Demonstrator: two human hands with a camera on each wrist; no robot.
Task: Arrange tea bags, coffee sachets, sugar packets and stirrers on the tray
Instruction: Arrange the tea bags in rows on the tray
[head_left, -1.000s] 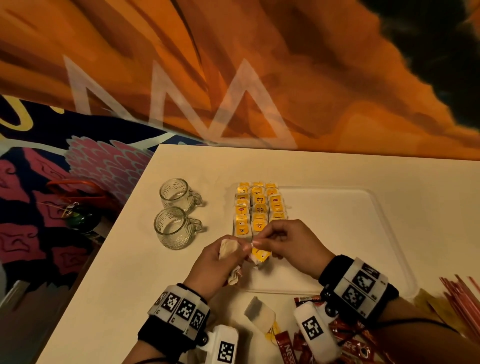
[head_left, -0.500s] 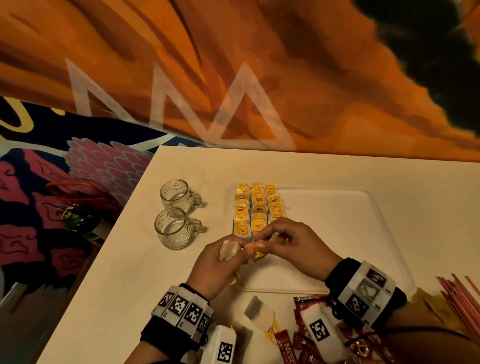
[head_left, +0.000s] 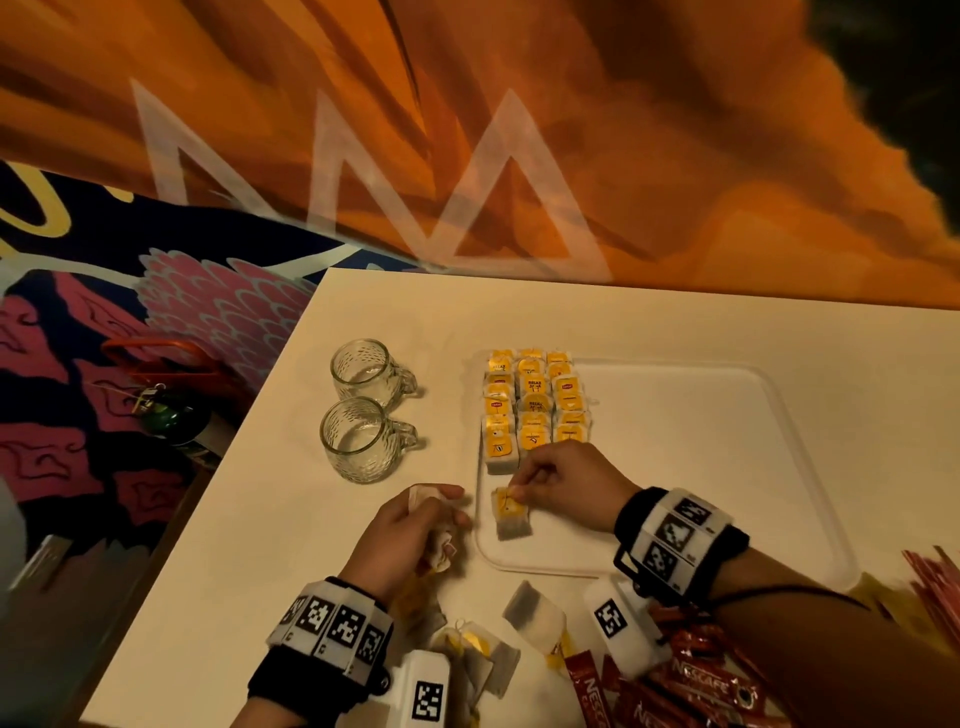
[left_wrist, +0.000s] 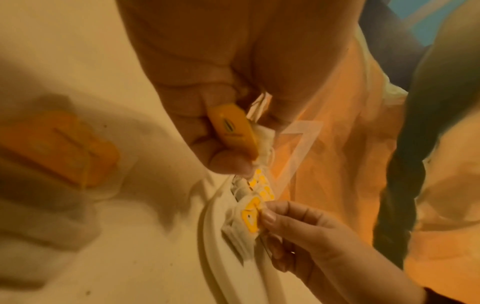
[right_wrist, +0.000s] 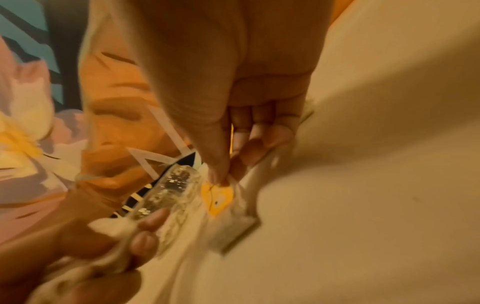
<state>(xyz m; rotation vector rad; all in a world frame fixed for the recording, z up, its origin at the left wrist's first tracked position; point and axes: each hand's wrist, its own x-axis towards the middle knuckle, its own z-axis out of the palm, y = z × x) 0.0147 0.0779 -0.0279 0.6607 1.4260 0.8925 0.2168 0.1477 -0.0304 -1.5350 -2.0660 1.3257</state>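
I count three rows of tea bags (head_left: 535, 410) laid on the tray (head_left: 727, 467); coffee sachets (head_left: 691, 686) and stirrers (head_left: 935, 587) lie off it on the table, sugar unidentified. My right hand (head_left: 566, 483) pinches one tea bag (head_left: 511, 514) onto the tray's near left corner; my left hand (head_left: 410, 530) clutches spare bags. A second ago both hands met over that bag; now they have parted.

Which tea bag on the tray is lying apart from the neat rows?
The tea bag at the tray's near-left corner, pinched by the right hand; the others sit packed in three rows farther back.
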